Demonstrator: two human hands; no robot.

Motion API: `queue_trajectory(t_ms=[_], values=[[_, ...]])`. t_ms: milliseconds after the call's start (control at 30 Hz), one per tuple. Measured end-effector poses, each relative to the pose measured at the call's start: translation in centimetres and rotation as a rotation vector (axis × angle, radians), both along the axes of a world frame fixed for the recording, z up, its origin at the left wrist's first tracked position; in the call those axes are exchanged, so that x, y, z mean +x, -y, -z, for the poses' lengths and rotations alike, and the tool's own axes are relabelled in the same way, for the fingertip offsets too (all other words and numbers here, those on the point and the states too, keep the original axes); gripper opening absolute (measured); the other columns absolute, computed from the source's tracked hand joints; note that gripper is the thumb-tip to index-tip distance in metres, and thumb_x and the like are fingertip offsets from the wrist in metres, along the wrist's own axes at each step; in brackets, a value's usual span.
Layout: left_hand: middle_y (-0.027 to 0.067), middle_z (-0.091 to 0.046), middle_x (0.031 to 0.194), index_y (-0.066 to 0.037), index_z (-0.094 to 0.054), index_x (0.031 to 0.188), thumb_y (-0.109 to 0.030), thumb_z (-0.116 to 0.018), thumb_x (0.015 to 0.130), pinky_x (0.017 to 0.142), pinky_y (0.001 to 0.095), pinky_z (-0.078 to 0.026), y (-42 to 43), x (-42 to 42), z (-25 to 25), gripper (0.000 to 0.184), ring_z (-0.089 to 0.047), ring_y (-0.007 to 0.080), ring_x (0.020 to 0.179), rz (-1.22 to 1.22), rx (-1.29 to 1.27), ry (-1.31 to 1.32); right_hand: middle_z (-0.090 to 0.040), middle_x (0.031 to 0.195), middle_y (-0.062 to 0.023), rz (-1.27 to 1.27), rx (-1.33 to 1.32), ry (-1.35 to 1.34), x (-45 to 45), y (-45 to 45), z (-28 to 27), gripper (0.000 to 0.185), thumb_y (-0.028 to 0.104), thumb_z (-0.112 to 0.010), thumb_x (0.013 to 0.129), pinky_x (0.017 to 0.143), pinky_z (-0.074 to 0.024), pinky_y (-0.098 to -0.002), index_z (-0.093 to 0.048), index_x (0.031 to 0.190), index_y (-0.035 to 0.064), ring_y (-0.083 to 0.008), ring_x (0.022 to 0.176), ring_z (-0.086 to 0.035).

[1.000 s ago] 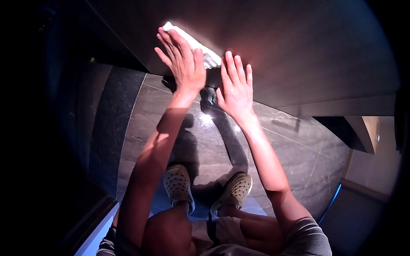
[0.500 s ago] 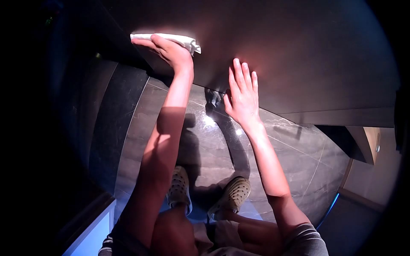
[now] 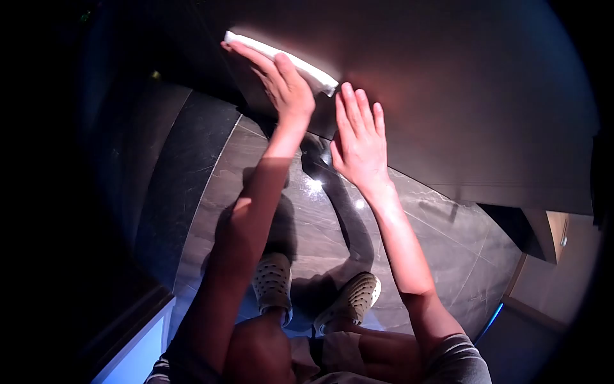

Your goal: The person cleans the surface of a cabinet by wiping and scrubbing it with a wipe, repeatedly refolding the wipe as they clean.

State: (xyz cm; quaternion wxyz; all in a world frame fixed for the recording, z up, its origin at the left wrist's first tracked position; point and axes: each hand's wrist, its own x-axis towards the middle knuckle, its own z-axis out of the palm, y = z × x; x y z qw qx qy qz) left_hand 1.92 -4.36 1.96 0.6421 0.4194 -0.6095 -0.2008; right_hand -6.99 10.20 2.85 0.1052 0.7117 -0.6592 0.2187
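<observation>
The work appears under way, not finished: the folded white cloth [image 3: 300, 66] lies against the dark panel [image 3: 473, 96], near its lower left edge, with the left hand [image 3: 281, 86] over it. That hand's fingers are stretched out; whether they also grip is hidden. The right hand [image 3: 361, 137] holds nothing, spread flat at the panel's lower edge, fingertips just beside the cloth. Which parts are done or left cannot be told.

We are indoors in dim light, among glossy, veined floor tiles [image 3: 467, 253], a large dark panel [image 3: 486, 115] and a thin blue strip [image 3: 490, 322]; home or business, we cannot tell.
</observation>
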Motion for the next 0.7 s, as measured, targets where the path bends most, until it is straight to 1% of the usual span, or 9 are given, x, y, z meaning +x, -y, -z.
queue_trajectory(t_ms=[133,200,333,400,433,533,567,633,700], values=[[0.0288,0.013,0.158,0.008,0.011,0.15,-0.028,-0.024,0.104,0.121,0.0417,0.001,-0.1,0.5,1.7,0.067,0.009,0.037,0.149,-0.003,0.166,-0.058,-0.029,0.158,-0.0108,0.004,-0.006,-0.012,0.8,1.6,-0.6,0.079,0.013,-0.067,0.072,0.118,-0.0175,-0.0493,-0.04,0.145,0.0019,-0.0263,0.148,-0.024],[0.0285,0.016,0.157,0.007,0.013,0.149,-0.025,-0.023,0.104,0.121,0.042,0.002,-0.1,0.4,1.6,0.066,0.011,0.0367,0.149,-0.011,0.209,-0.034,-0.029,0.158,-0.011,0.008,-0.024,-0.03,0.7,1.9,-0.4,0.078,0.014,-0.067,0.072,0.119,-0.0134,-0.049,-0.041,0.145,0.0025,-0.0262,0.148,-0.024],[0.0286,0.017,0.157,0.008,0.012,0.149,-0.029,-0.027,0.103,0.12,0.0432,0.005,0.8,1.1,0.1,0.071,0.014,0.0382,0.148,0.079,-0.053,0.042,-0.028,0.159,-0.0103,0.032,-0.047,-0.078,0.7,2.2,0.6,0.079,0.014,-0.068,0.071,0.12,-0.0055,-0.0482,-0.042,0.146,0.0043,-0.0251,0.149,-0.019],[0.0286,0.015,0.158,0.007,0.012,0.15,-0.031,-0.026,0.104,0.12,0.0432,0.005,1.1,1.2,0.0,0.07,0.013,0.0382,0.148,0.068,-0.06,0.026,-0.027,0.159,-0.0098,0.04,-0.059,-0.098,0.7,2.4,0.7,0.08,0.014,-0.068,0.071,0.12,-0.0022,-0.0481,-0.042,0.146,0.0051,-0.024,0.15,-0.017],[0.0287,0.014,0.158,0.007,0.012,0.15,-0.031,-0.025,0.104,0.12,0.0428,0.004,1.3,1.2,0.5,0.07,0.012,0.038,0.149,0.06,-0.058,0.033,-0.027,0.159,-0.0096,0.035,-0.062,-0.094,0.7,2.5,0.8,0.08,0.014,-0.068,0.071,0.12,-0.0017,-0.0481,-0.042,0.146,0.005,-0.0239,0.15,-0.017],[0.0278,0.012,0.159,0.006,0.011,0.15,-0.03,-0.023,0.104,0.121,0.0409,0.001,0.9,0.9,2.1,0.068,0.008,0.0373,0.149,0.041,0.174,-0.225,-0.029,0.159,-0.0089,0.03,-0.069,-0.087,0.7,2.5,0.8,0.077,0.013,-0.068,0.071,0.12,-0.0028,-0.0481,-0.045,0.144,0.0041,-0.0237,0.15,-0.018],[0.0274,0.012,0.159,0.006,0.011,0.15,-0.029,-0.023,0.105,0.121,0.0415,0.002,0.5,1.4,2.8,0.067,0.008,0.0371,0.149,0.01,0.26,-0.208,-0.029,0.159,-0.0091,0.029,-0.063,-0.086,0.8,2.4,0.8,0.077,0.013,-0.068,0.071,0.12,-0.0036,-0.0482,-0.045,0.143,0.0039,-0.0239,0.15,-0.018],[0.0273,0.013,0.159,0.006,0.012,0.15,-0.028,-0.024,0.105,0.121,0.0417,0.002,0.8,2.4,3.6,0.067,0.008,0.0366,0.149,-0.042,0.236,-0.004,-0.029,0.158,-0.0093,0.026,-0.058,-0.095,0.5,2.3,1.0,0.076,0.013,-0.068,0.07,0.12,-0.0052,-0.0483,-0.046,0.143,0.0036,-0.0242,0.149,-0.019],[0.0266,0.015,0.158,0.005,0.012,0.15,-0.027,-0.024,0.105,0.121,0.0416,0.002,1.1,2.2,2.9,0.066,0.01,0.0358,0.149,-0.03,0.179,-0.032,-0.03,0.158,-0.0096,0.03,-0.052,-0.106,0.4,2.2,0.9,0.076,0.013,-0.069,0.07,0.12,-0.0069,-0.0481,-0.047,0.142,0.0035,-0.0247,0.149,-0.02]])
